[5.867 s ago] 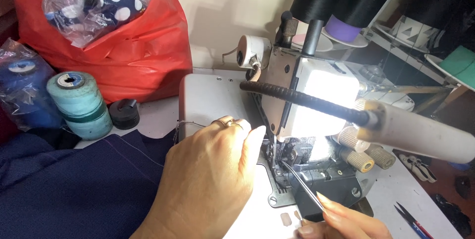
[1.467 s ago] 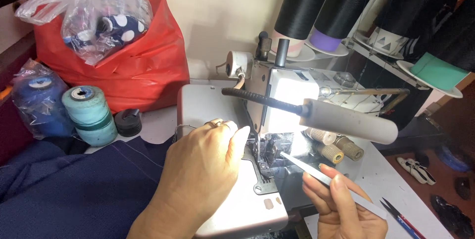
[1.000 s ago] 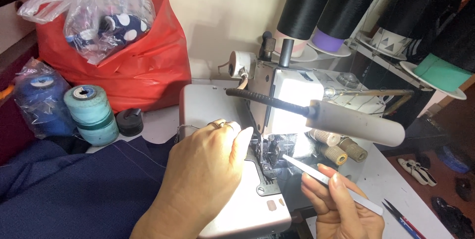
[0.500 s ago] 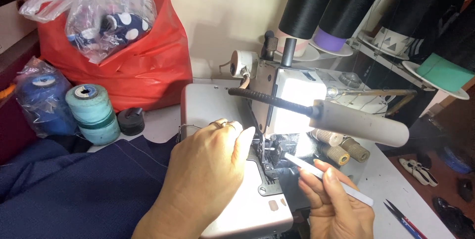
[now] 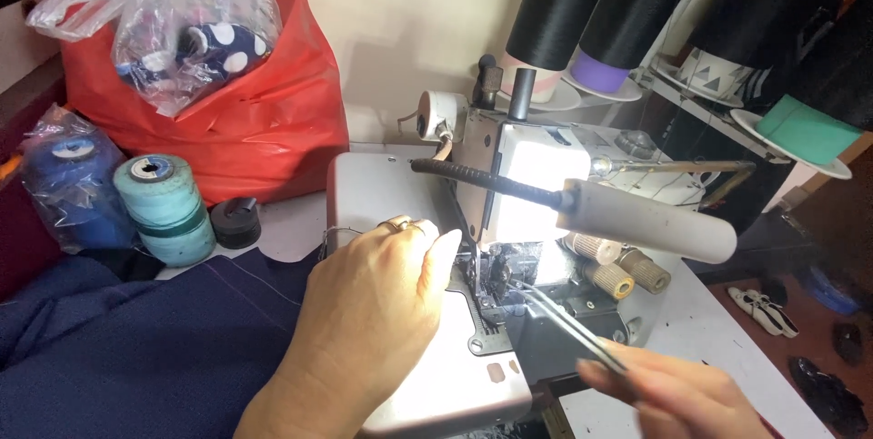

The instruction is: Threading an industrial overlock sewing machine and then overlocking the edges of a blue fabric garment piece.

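A: Left to right: two thread cones (image 5: 164,207) at the table's left edge, one red bag (image 5: 227,121) behind. Our left hand (image 5: 368,316) lies flat on the machine bed (image 5: 455,384), fingers together, steadying there.

B: Right hand (image 5: 677,398) pinches one pair of tweezers (image 5: 568,330), tips at the needle area (image 5: 491,280), probably threading. Three small knobs right of it.
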